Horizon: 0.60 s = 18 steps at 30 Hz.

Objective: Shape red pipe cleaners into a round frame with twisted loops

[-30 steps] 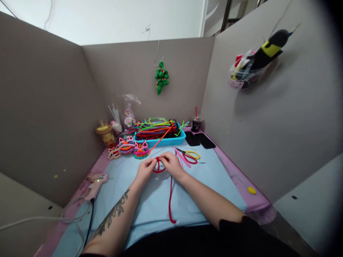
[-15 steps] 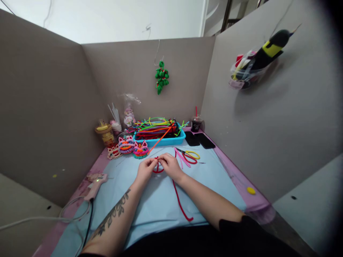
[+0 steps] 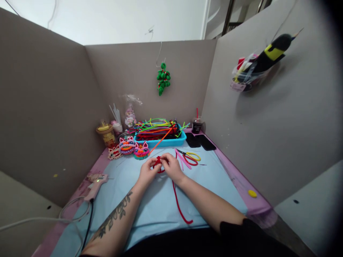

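Both of my hands meet at the middle of the light blue mat (image 3: 128, 185), pinching a red pipe cleaner (image 3: 179, 207). My left hand (image 3: 147, 172) and my right hand (image 3: 170, 165) hold its coiled end between the fingertips. The long free tail runs from under my right wrist toward me and curls right at its tip. Most of the coil is hidden by my fingers.
A blue tray (image 3: 160, 142) of coloured pipe cleaners stands behind my hands, with finished animal faces (image 3: 133, 147) to its left. Scissors (image 3: 190, 156) and pink pipe cleaners lie to the right, two phones (image 3: 199, 141) and a cup (image 3: 197, 125) beyond. A glue gun (image 3: 94, 185) lies left. Grey partitions surround.
The open red loop between my fingers has been drawn into a tighter coil. The tail swung right from lying straight toward me, and my hands closed together.
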### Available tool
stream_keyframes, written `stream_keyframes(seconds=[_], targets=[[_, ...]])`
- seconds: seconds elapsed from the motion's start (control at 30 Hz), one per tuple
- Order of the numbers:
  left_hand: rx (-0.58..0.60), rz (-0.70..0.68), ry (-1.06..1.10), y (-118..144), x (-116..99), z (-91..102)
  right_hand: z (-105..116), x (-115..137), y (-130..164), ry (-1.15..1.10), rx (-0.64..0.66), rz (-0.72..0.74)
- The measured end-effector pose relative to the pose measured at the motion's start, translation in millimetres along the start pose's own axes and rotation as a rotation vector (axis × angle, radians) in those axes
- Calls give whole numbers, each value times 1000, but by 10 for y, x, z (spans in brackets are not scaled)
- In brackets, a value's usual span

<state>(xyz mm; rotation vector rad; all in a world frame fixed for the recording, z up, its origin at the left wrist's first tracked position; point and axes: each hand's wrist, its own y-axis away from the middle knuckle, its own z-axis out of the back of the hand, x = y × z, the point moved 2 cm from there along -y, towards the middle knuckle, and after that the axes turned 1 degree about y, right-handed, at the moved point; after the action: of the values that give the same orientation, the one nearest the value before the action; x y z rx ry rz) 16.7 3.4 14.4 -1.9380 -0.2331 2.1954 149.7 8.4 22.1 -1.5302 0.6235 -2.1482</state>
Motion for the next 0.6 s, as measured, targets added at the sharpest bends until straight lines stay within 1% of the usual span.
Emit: stream_keyframes(seconds=[0.13, 0.27, 0.37, 0.43, 0.53, 0.6], targets=[[-106, -89, -161, 37, -80, 14, 29, 12, -6, 32, -14, 5], [-148, -201, -265, 61, -92, 36, 43, 19, -18, 35, -37, -16], [-185, -306, -444, 73, -87, 60, 29, -23, -35, -19, -3, -139], [-190, -392, -592, 79, -96, 66, 5, -63, -44, -104, 75, -255], [-142, -491, -759, 85, -113, 54, -36, -105, -41, -276, 188, -408], [-112, -523, -819, 90, -122, 42, -58, -118, -32, -370, 208, -503]])
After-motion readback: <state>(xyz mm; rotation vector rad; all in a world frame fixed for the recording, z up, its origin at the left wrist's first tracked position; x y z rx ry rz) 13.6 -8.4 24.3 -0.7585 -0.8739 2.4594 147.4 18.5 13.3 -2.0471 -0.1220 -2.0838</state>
